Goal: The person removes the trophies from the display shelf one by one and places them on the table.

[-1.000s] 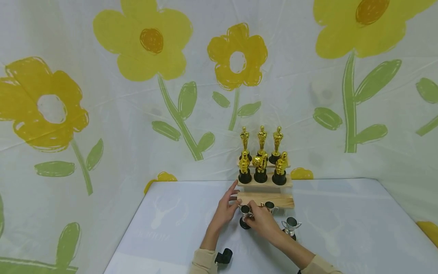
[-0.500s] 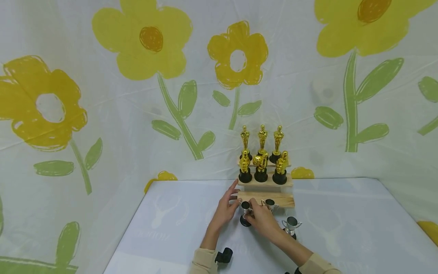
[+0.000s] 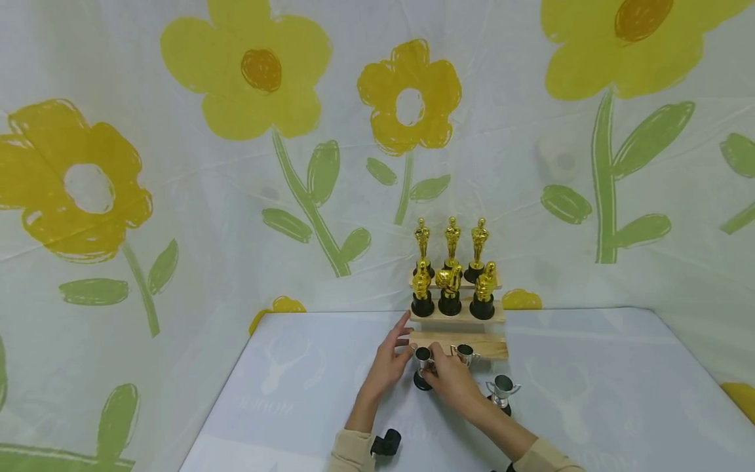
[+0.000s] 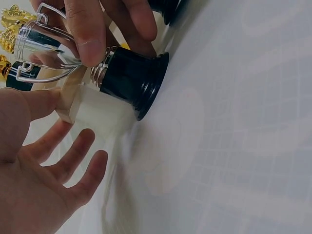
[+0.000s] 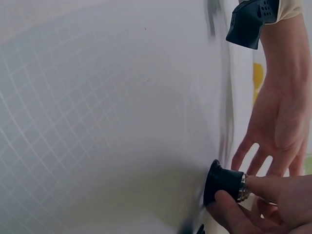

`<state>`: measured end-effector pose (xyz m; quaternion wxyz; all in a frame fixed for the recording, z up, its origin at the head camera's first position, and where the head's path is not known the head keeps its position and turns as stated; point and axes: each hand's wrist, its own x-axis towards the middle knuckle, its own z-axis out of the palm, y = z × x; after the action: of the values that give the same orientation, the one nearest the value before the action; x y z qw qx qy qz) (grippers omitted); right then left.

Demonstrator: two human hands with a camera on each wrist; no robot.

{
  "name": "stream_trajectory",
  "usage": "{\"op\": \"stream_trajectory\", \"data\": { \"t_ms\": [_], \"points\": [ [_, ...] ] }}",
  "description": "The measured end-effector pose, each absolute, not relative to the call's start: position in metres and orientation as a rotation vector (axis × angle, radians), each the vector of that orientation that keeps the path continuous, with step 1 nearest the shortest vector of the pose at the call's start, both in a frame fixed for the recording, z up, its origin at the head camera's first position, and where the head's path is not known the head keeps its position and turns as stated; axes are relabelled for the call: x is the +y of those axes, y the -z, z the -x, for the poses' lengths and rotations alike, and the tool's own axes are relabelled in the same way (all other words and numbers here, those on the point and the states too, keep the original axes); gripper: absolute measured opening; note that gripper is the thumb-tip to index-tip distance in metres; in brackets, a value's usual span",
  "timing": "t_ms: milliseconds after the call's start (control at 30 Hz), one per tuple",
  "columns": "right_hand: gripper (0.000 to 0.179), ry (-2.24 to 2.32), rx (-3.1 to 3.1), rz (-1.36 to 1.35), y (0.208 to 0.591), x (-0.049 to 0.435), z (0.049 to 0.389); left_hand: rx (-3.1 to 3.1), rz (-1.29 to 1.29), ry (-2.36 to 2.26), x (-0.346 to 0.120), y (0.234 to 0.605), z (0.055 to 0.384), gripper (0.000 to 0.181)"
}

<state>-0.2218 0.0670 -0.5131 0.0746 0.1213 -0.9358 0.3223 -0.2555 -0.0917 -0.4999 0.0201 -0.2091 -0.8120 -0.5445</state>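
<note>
My right hand [image 3: 455, 380] pinches a small silver trophy cup [image 3: 422, 359] with a black base, held upright in front of the left end of the wooden stepped stand [image 3: 483, 345]. In the right wrist view, thumb and fingers hold it around its stem and black base [image 5: 225, 181]. My left hand [image 3: 386, 367] is at the stand's left end, fingers extended and spread. The left wrist view shows its thumb against the end of the bottom plank [image 4: 70, 105], beside the silver cup [image 4: 46, 46]. A second silver cup [image 3: 464, 354] is partly hidden behind my right hand.
A third silver cup [image 3: 502, 388] stands on the white-covered table [image 3: 307, 393] to the right. Gold thumb-shaped trophies [image 3: 449, 288] fill the middle step, and gold figurines [image 3: 452, 239] the top one. A flowered cloth [image 3: 495, 164] hangs behind.
The silver cup in my right hand has shifted very slightly upward in the head view. My left hand stays at the end of the stand.
</note>
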Motion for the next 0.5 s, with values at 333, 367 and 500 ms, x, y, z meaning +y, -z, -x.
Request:
{"op": "stream_trajectory", "data": {
  "t_ms": [333, 367, 500],
  "points": [
    [0.031, -1.014, -2.795, -0.372, 0.514, 0.067, 0.221, -2.535, 0.608, 1.671, -0.094, 0.533, 0.273, 0.066],
    [0.032, -1.028, -2.796, -0.375, 0.514, 0.067, 0.221, -2.532, 0.615, 1.676, -0.094, 0.533, 0.274, 0.066],
    [0.034, -1.096, -2.812, -0.361, 0.511, 0.067, 0.222, -2.538, 0.624, 1.689, -0.095, 0.533, 0.275, 0.067]
  ]
}}
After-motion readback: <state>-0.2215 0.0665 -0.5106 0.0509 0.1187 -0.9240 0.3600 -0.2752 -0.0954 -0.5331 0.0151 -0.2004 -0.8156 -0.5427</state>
